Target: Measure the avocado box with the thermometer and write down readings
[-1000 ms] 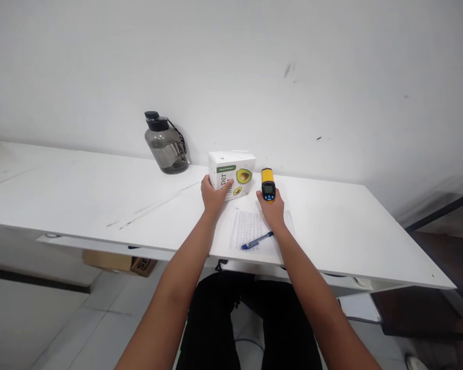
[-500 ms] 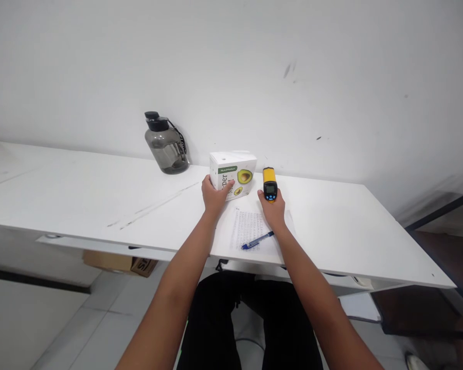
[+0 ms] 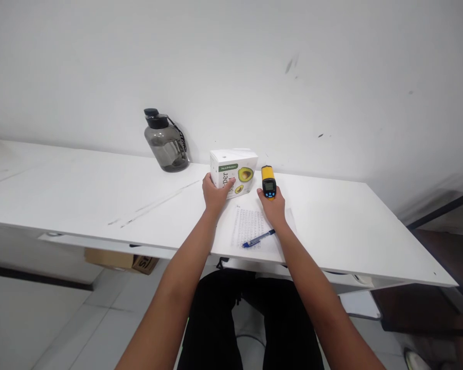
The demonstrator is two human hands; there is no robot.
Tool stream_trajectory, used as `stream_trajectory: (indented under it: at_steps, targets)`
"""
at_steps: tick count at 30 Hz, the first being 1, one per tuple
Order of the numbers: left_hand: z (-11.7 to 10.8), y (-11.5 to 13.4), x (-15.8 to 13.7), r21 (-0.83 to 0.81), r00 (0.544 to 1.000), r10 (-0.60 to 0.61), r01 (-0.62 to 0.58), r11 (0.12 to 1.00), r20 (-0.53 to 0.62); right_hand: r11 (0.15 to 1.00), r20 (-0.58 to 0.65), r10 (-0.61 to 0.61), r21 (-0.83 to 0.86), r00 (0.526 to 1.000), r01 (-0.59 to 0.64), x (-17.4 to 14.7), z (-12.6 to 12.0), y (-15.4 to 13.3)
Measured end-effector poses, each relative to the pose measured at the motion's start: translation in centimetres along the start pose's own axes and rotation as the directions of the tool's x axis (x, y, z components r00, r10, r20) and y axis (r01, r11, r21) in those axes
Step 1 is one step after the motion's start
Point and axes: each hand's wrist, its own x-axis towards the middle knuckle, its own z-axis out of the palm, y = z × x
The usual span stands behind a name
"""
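My left hand [image 3: 215, 195] grips a white box [image 3: 237, 167] by its lower left side, thumb across the printed front with avocado pictures and a green label. To the right of it, my right hand [image 3: 273, 206] is wrapped round the handle of a yellow and black infrared thermometer [image 3: 269, 181], whose small screen and blue buttons face me. A small gap separates thermometer and box. Below the hands lies a written sheet of paper [image 3: 250, 223], with a blue pen [image 3: 257, 239] across it, its right end by my right wrist.
A grey translucent water bottle [image 3: 165, 146] with a black lid stands left of the box, near the wall. All this is on a long white table [image 3: 81, 190]. Beneath it at the left is a cardboard box [image 3: 116, 259]. A dark frame [image 3: 443, 209] stands at the right.
The thermometer's front end has shifted slightly left, toward the box. Both hands keep their holds. The whole view has shifted a little.
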Motion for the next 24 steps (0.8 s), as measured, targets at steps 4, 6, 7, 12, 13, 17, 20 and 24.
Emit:
stream_trajectory:
  at_steps: [4, 6, 7, 12, 13, 17, 20, 24]
  targets:
    - [-0.13, 0.68, -0.11, 0.013, 0.999, -0.043, 0.043, 0.999, -0.013, 1.000, -0.005, -0.001, 0.001, 1.000, 0.001, 0.02, 0.03, 0.03]
    - [-0.18, 0.90, -0.17, 0.007, 0.999, -0.047, 0.047, 0.999, -0.015, 1.000, -0.005, -0.002, 0.001, 1.000, 0.002, 0.02, 0.04, 0.09]
    - [-0.20, 0.97, -0.21, 0.000, 0.999, -0.046, 0.046, 0.999, -0.013, 1.000, -0.004, -0.003, 0.001, 1.000, 0.003, 0.01, 0.04, 0.11]
    - [-0.25, 1.11, -0.31, 0.002, 0.997, -0.071, 0.071, 0.998, 0.002, 1.000, 0.002, -0.008, -0.006, 1.000, 0.008, -0.05, -0.06, -0.04]
    - [-0.25, 1.10, -0.30, 0.004, 0.997, -0.073, 0.073, 0.997, 0.004, 1.000, 0.003, -0.004, -0.006, 1.000, 0.004, -0.06, -0.08, -0.08]
    - [-0.21, 0.88, -0.15, 0.010, 0.998, -0.065, 0.065, 0.998, 0.004, 1.000, 0.007, 0.007, 0.006, 1.000, -0.007, -0.05, -0.10, -0.19]
    - [-0.28, 0.66, -0.15, 0.012, 0.998, -0.056, 0.056, 0.998, 0.007, 1.000, 0.012, 0.010, 0.013, 1.000, -0.010, -0.05, -0.10, -0.23]
    - [-0.50, 0.31, -0.37, 0.027, 0.994, -0.099, 0.098, 0.995, 0.042, 1.000, 0.012, 0.007, 0.020, 1.000, -0.007, -0.10, -0.08, -0.22]
